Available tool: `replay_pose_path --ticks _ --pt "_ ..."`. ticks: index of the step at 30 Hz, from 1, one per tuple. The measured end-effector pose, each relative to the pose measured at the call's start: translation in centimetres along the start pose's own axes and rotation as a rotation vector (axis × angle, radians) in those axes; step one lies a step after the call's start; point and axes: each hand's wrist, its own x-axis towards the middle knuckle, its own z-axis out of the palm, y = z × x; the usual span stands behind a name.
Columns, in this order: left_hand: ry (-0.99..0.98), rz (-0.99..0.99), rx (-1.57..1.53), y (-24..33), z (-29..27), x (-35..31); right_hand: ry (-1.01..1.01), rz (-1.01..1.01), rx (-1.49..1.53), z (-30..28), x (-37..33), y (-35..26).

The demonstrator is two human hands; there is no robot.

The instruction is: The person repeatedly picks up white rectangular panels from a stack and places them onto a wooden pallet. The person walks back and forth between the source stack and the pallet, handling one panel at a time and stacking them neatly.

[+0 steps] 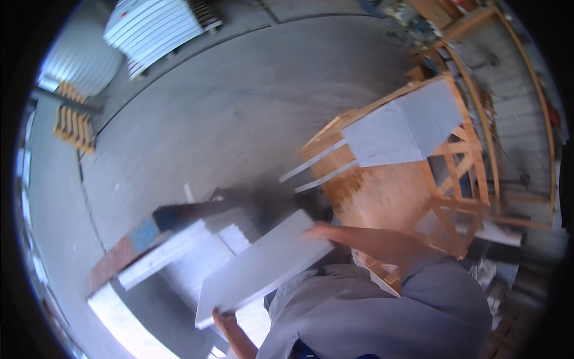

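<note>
Grey concrete floor (239, 102) lies under me. I hold the white board (263, 266) flat before my body, long axis between my hands: left hand (224, 320) fingers clamp its near end, right hand (320, 232) its far corner.

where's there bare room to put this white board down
Bare concrete floor stretches between the white slat stack and the wooden table. Crowded near both hands holding the white board: stacked white panels.
</note>
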Motion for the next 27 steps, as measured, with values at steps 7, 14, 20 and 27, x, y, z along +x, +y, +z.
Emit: replay_pose_path --ticks 7,14,20,27 --pt "0.054 -0.023 0.132 -10.8 8.6 -8.3 0.135 0.101 0.341 -6.5 -12.8 12.6" --pt "-0.085 0.023 0.492 -20.9 17.1 -15.1 0.244 0.21 0.716 -5.6 -20.9 28.3" --pt "-0.295 -0.167 0.733 -31.6 25.7 -14.0 0.384 0.223 1.253 4.0 -19.8 41.1" --pt "-0.47 -0.272 1.016 -48.8 33.1 -4.8 0.553 0.669 1.561 12.5 -18.6 42.8"
